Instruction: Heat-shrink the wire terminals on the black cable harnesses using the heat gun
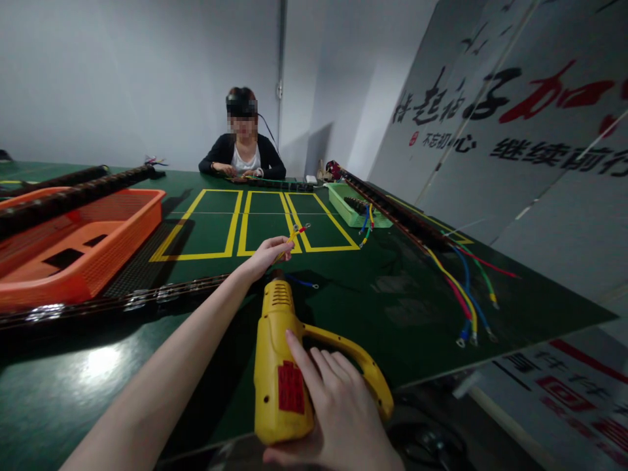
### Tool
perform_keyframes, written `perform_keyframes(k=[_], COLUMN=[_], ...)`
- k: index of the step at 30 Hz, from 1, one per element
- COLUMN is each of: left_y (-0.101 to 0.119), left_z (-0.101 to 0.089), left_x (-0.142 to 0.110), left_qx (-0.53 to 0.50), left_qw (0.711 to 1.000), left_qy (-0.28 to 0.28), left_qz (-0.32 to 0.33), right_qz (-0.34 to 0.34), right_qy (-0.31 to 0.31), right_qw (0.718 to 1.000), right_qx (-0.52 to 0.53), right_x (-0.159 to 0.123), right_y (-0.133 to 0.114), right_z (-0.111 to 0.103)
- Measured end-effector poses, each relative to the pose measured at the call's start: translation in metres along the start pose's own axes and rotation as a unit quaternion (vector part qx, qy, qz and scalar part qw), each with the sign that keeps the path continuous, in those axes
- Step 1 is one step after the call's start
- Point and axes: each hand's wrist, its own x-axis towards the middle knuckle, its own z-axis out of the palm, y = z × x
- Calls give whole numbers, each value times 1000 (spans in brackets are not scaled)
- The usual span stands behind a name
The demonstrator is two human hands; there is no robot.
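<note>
In my right hand (338, 405) is a yellow heat gun (282, 366), gripped round its body with the handle loop off to the right. Its nozzle points away from me, toward my left hand (269, 255). Pinched in the left fingers are yellow and red wires (296, 234) with ring terminals at their ends. These come off a long black wire harness (161, 294) lying across the table from the left. A blue wire (301, 281) with a ring terminal lies just beyond the nozzle.
An orange basket (159, 208) stands at left with dark harnesses (73, 196) across it. At right, another harness (392, 209) crosses a green basket (338, 203), its coloured wires (466, 288) hanging toward the table edge. A person (243, 147) sits at the far side.
</note>
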Motion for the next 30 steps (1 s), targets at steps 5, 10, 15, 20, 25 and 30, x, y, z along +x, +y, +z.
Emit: perform_keyframes(k=[5, 10, 15, 20, 25, 30], left_y=[-12, -18, 3, -4, -23, -26], left_z=[0, 7, 0, -26, -27, -22], left_x=[3, 2, -36, -79, -72, -60], left_qx=[64, 271, 562, 662, 682, 680], left_qw=[997, 947, 783, 705, 697, 707], left_qy=[-2, -16, -68, -65, 3, 20], left_qz=[49, 169, 256, 244, 220, 193], right_qz=[19, 24, 43, 84, 87, 71], right_qy=[-26, -29, -23, -37, -19, 18], right_qw=[999, 999, 999, 996, 996, 997], right_qx=[27, 24, 15, 15, -4, -33], right_x=[0, -6, -20, -28, -27, -26], right_y=[5, 13, 22, 23, 20, 12], right_z=[-7, -15, -18, -19, -14, -6])
